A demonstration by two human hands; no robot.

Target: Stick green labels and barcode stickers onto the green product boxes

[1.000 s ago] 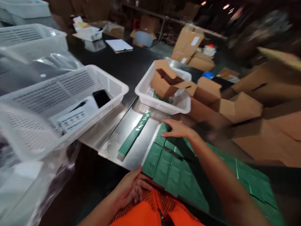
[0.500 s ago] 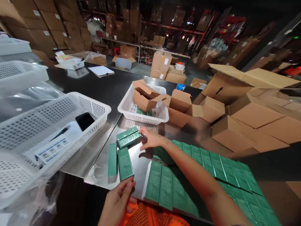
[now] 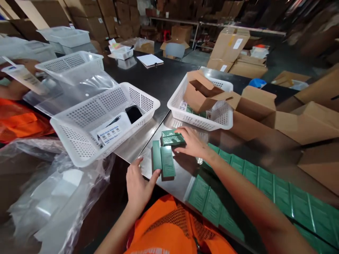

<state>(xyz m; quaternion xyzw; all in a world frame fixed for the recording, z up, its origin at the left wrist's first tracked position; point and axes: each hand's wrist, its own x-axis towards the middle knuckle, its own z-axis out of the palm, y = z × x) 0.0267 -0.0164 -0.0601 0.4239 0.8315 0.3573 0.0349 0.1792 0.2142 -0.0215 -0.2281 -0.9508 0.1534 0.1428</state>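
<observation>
Two small green boxes, a left one [image 3: 156,155] and a right one [image 3: 167,161], stand side by side on the metal tabletop [image 3: 182,176]. Just beyond them lies a glossy pair of green boxes [image 3: 172,138], crosswise. My right hand [image 3: 192,143] grips the right end of this pair, fingers over the top and thumb on the near side. My left hand [image 3: 140,181] is open at the near left of the two boxes, thumb close to their lower ends and fingers spread. Rows of green boxes [image 3: 251,173] lie to the right, partly hidden under my right forearm.
A white basket [image 3: 106,116] on the left holds a phone [image 3: 133,113] and printed sheets. Another white basket [image 3: 201,121] holds an open carton [image 3: 200,93]. More open cartons [image 3: 254,106] stand on the right. At far left, another person's orange garment [image 3: 23,121] shows beside a cup [image 3: 25,76].
The view has swung left. My left hand has let go of the right-hand box's near end and spread open at the left. My right hand stays at the glossy pair, now closer to the other two.
</observation>
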